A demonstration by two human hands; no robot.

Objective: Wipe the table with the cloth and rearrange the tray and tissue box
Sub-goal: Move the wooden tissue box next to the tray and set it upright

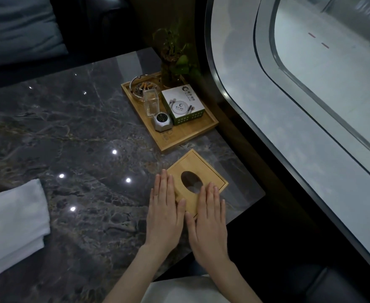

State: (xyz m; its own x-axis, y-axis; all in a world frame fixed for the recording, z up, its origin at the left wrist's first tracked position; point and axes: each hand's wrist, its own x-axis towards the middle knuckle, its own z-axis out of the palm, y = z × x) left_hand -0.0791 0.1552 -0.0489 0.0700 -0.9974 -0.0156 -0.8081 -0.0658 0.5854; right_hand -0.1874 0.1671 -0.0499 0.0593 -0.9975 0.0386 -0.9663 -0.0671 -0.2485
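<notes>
A flat wooden tissue box with an oval hole in its lid lies near the right edge of the dark marble table. My left hand rests flat against the box's near left side, fingers together and stretched. My right hand lies flat on the box's near corner, fingertips at the oval hole. A wooden tray stands just behind the box, apart from it. A folded white cloth lies at the table's left, away from both hands.
On the tray stand a glass ashtray with cigarette butts, a clear plastic holder, a small silver device, a white and green carton and a potted plant. A curved window ledge runs along the right. A cushioned seat lies beyond the table.
</notes>
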